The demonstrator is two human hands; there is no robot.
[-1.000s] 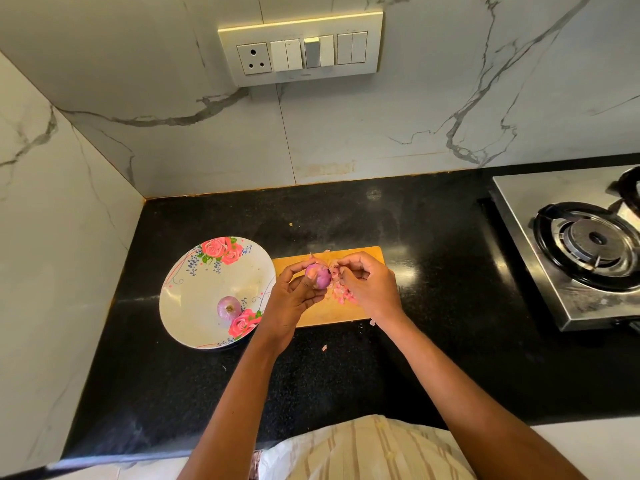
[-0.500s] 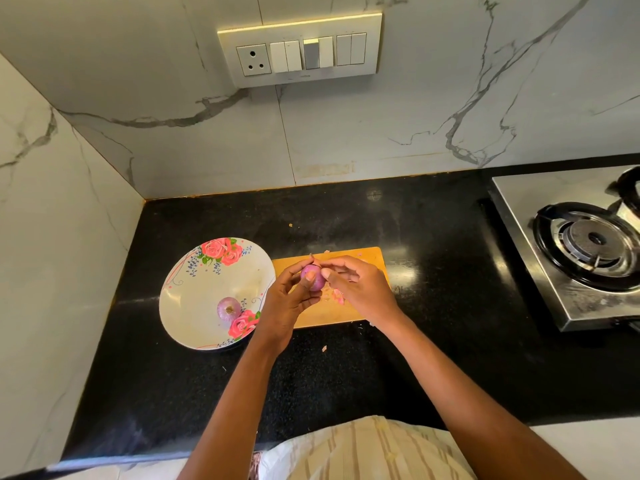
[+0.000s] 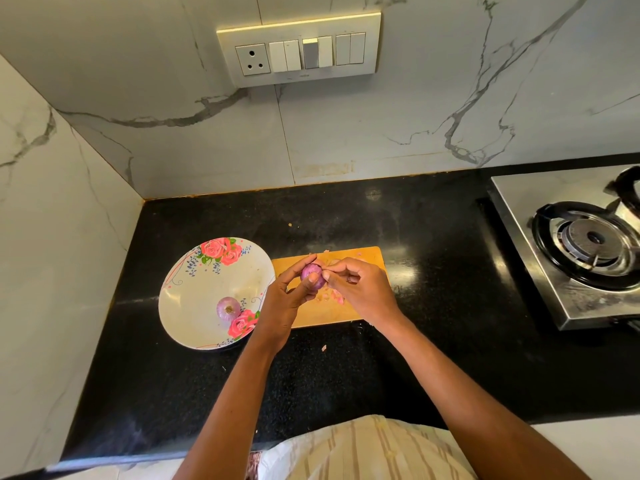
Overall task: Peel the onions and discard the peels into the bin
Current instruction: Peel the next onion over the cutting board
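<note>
Onion [image 3: 312, 273] in left hand [image 3: 282, 306] fingers, right hand [image 3: 360, 289] pinching skin (plate [image 3: 194, 296], stove [image 3: 568, 251] nearby)

A glossy black stone bench [image 3: 415, 230] carries a rose-patterned white plate [image 3: 194, 299], a rectangular wooden chopping board [image 3: 367, 258] just beside the plate, and a steel gas stove [image 3: 540, 258] well apart.

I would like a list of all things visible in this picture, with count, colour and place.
onion in hand: 1, purple, above the cutting board
onion in plate: 1, pale purple
plate: 1, white with pink roses, left of board
cutting board: 1, wooden, on counter
peels: several, pinkish, on board
counter: 1, black
gas stove: 1, steel, right
switch panel: 1, cream, on wall
left hand: holds onion
right hand: pinches the onion's skin
</note>
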